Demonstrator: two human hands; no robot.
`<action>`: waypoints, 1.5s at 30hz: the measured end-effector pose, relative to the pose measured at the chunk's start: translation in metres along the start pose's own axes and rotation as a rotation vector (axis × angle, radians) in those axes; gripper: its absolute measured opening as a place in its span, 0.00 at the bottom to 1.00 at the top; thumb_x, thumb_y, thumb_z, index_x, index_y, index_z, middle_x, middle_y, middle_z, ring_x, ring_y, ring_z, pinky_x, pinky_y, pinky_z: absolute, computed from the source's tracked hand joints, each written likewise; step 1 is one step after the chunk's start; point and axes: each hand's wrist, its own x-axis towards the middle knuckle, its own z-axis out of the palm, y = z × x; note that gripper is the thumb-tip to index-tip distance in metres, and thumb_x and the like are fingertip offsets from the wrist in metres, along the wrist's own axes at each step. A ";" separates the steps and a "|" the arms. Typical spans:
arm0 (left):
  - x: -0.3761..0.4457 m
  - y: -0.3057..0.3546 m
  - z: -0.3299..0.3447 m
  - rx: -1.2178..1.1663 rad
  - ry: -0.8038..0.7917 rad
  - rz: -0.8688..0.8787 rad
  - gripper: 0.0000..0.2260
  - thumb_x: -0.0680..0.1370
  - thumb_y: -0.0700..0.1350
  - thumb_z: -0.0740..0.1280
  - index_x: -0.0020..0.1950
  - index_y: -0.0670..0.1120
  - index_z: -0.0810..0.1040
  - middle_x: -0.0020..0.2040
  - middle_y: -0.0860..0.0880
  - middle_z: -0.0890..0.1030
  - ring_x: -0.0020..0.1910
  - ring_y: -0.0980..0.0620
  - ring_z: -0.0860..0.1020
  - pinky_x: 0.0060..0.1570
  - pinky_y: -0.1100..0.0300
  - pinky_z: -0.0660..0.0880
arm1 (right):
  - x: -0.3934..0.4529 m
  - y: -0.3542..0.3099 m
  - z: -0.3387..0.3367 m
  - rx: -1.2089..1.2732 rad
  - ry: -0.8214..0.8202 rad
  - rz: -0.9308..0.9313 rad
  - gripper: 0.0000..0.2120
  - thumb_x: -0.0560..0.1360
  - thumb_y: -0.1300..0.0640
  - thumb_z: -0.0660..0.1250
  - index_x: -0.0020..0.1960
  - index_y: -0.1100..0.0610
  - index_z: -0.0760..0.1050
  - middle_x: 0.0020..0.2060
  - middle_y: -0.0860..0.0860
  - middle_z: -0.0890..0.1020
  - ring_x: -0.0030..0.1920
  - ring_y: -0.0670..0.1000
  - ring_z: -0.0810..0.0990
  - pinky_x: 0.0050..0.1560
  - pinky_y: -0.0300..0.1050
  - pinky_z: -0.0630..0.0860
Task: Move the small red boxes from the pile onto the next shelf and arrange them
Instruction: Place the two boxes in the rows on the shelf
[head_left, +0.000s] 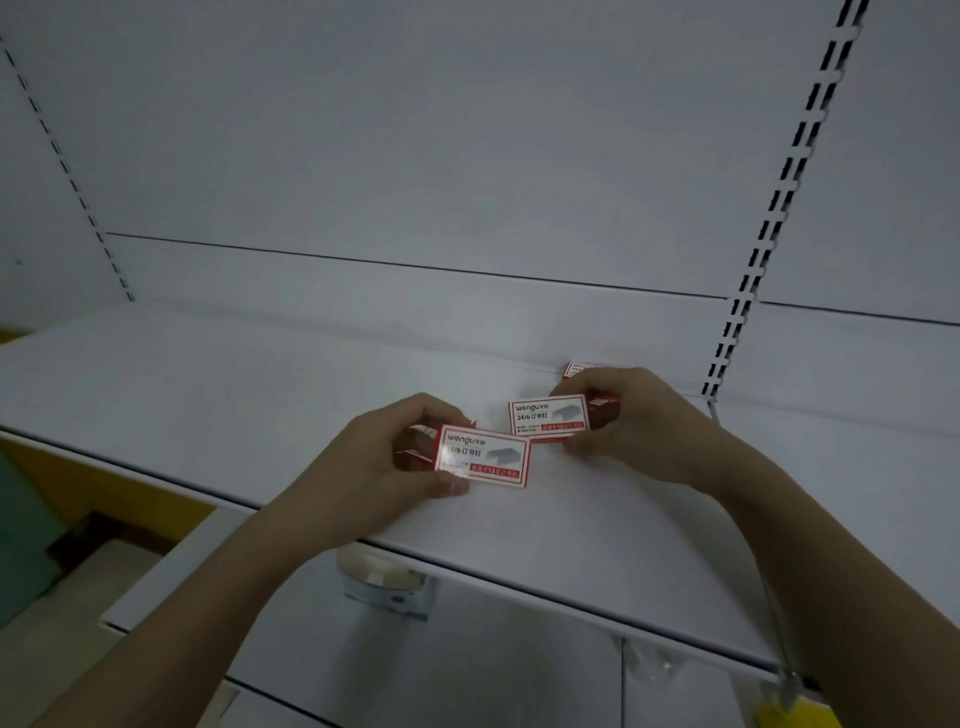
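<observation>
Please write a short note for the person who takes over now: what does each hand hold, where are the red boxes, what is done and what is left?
Left hand: holds one red box over the white shelf, label up.
Right hand: holds a second red box, just behind and right of the first.
A third red box shows partly behind the right hand, near the back of the shelf.
Done: cannot tell if any box is arranged yet.
Left: set both held boxes down and line them up. The pile is out of view.

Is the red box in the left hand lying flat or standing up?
Flat. The red box in the left hand shows its broad printed label to the camera, low over the white shelf.
</observation>
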 end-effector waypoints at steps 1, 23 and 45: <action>0.002 0.002 -0.001 -0.044 0.020 0.006 0.18 0.67 0.36 0.77 0.50 0.54 0.78 0.48 0.57 0.84 0.45 0.55 0.83 0.47 0.63 0.79 | 0.000 0.000 -0.002 0.054 0.025 0.006 0.18 0.65 0.68 0.76 0.51 0.53 0.82 0.44 0.46 0.85 0.44 0.46 0.84 0.48 0.43 0.82; 0.022 0.031 -0.015 -0.356 0.228 0.040 0.22 0.68 0.31 0.74 0.59 0.47 0.78 0.50 0.51 0.85 0.46 0.51 0.85 0.43 0.64 0.80 | -0.010 -0.017 -0.024 0.387 0.243 0.000 0.22 0.70 0.66 0.74 0.61 0.51 0.78 0.47 0.47 0.86 0.45 0.49 0.85 0.44 0.37 0.81; 0.084 0.086 0.089 -0.762 -0.457 0.121 0.18 0.69 0.30 0.73 0.57 0.40 0.79 0.53 0.42 0.83 0.49 0.43 0.83 0.52 0.54 0.81 | -0.199 -0.054 -0.068 0.154 0.773 0.508 0.19 0.69 0.68 0.74 0.58 0.55 0.80 0.46 0.49 0.86 0.44 0.52 0.86 0.54 0.46 0.80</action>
